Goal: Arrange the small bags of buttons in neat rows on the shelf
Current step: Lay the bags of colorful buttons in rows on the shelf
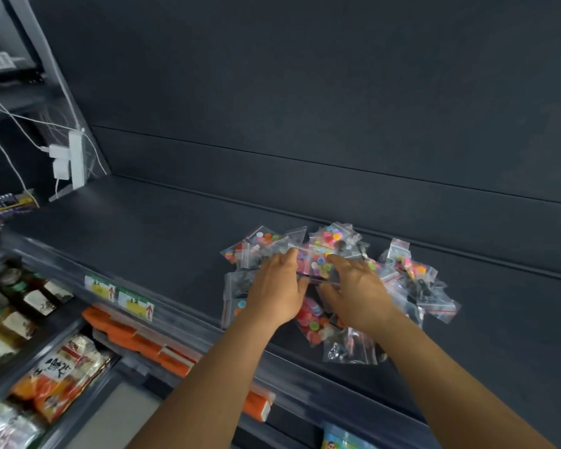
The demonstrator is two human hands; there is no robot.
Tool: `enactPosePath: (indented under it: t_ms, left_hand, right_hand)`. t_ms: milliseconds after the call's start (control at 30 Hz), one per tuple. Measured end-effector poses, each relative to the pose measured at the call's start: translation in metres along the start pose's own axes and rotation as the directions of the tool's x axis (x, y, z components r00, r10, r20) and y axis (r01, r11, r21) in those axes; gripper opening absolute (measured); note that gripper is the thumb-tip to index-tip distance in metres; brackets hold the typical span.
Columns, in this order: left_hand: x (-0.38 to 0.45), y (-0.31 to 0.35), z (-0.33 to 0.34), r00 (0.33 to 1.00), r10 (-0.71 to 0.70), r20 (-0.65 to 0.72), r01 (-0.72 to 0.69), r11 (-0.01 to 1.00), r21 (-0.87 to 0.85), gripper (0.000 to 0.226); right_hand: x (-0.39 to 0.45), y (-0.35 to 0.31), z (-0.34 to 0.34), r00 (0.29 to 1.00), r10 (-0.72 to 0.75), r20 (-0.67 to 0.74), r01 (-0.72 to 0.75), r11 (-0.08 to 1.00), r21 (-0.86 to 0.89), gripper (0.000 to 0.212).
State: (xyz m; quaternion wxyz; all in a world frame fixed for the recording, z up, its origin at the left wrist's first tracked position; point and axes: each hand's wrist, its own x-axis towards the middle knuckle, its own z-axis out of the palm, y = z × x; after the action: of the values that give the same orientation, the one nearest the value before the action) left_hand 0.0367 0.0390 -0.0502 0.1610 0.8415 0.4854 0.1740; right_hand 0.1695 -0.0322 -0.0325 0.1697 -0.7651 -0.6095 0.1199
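A loose heap of small clear zip bags of coloured buttons (405, 273) lies on the dark shelf (149, 241), right of its middle. Both hands are in the heap. My left hand (276, 286) and my right hand (357, 286) each pinch one end of a clear bag of pink, blue and yellow buttons (318, 267), held between them just above the pile. More bags spread out behind the hands, to their left and right, and in front near the shelf's edge (350, 348).
A white power strip (75, 160) with plugs and cables hangs at the shelf's back left corner. Price labels (133, 301) sit on the front rail. Lower shelves hold orange packs (133, 335), jars (17, 296) and noodle packets (62, 367).
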Motion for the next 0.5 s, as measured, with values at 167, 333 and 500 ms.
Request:
enactPosePath:
  t_ms: [167, 333, 500]
  left_hand:
    - [0.022, -0.003, 0.008, 0.995, -0.078, -0.062, 0.078, 0.997, 0.000, 0.051]
    - [0.036, -0.001, 0.010, 0.981, -0.130, -0.141, 0.122, 0.990, -0.068, 0.050]
    - [0.038, 0.002, 0.010, 0.967, -0.220, -0.131, 0.192, 0.962, -0.196, 0.058]
  right_hand:
    - [0.032, 0.000, 0.013, 0.996, 0.093, -0.015, -0.094, 0.995, -0.021, 0.051]
    - [0.055, 0.002, 0.020, 0.990, 0.124, -0.068, -0.125, 0.992, -0.007, 0.068]
    - [0.060, 0.003, 0.023, 0.972, 0.203, -0.115, -0.176, 0.962, 0.209, 0.067]
